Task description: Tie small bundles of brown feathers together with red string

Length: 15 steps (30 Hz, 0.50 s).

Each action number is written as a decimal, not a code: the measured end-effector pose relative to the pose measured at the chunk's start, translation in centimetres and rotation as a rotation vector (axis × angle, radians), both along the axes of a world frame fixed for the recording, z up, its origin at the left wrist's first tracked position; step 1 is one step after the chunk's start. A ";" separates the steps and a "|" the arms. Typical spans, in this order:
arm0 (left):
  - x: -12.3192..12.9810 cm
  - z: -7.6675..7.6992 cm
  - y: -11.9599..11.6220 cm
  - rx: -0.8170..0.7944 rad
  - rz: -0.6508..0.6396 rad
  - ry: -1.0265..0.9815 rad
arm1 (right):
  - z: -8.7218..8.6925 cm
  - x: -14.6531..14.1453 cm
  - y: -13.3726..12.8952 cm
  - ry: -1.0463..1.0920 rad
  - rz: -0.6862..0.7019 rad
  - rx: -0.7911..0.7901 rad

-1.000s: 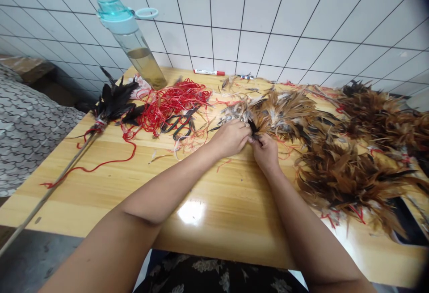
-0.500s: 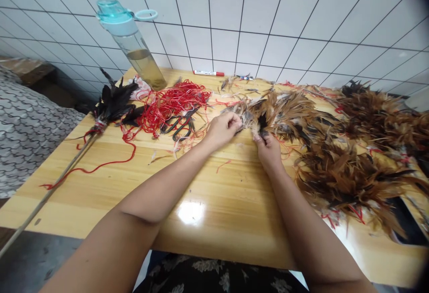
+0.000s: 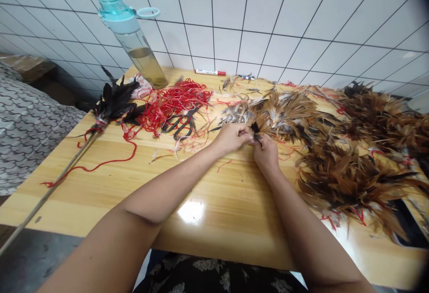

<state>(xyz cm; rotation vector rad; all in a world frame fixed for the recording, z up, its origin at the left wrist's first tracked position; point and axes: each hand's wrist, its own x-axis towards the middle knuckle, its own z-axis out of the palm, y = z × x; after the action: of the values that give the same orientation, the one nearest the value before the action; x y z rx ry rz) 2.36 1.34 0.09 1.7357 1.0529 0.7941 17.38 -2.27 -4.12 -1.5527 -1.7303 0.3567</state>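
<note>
Above the wooden table (image 3: 214, 194), my left hand (image 3: 233, 138) and my right hand (image 3: 267, 150) meet with their fingertips pinched together. My right hand grips the base of a small bunch of feathers (image 3: 256, 128), dark with some brown, pointing up and away from me. The left fingertips press at the same bunch; the quill ends are hidden by the fingers. Just behind the hands spreads a loose pile of brown and grey feathers (image 3: 291, 109).
Brown feather bundles (image 3: 351, 172) tied with red string lie to the right, by a dark flat object (image 3: 410, 223). Leftward are tangled red string (image 3: 174, 103), black-handled scissors (image 3: 182, 125), a water bottle (image 3: 147, 62) and a stick (image 3: 50, 190) with black feathers (image 3: 115, 98). A marker (image 3: 209, 72) lies by the wall.
My left hand has moved right, from the edge of the feather pile to the bunch at my right hand. The right hand has shifted slightly left.
</note>
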 end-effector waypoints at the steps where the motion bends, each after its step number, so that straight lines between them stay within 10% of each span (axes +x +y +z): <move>1: 0.1 0.1 -0.1 0.008 0.008 0.024 | 0.0 -0.1 -0.1 -0.024 -0.007 -0.007; 15: 0.5 -1.0 0.0 0.048 0.142 0.016 | 0.7 -0.9 -0.7 -0.069 -0.028 -0.036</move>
<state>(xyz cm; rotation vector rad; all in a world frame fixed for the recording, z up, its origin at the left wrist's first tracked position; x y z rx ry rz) 2.87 1.34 -0.86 1.7239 1.1866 0.9017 16.52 -2.96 -3.40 -1.6311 -1.7613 0.3255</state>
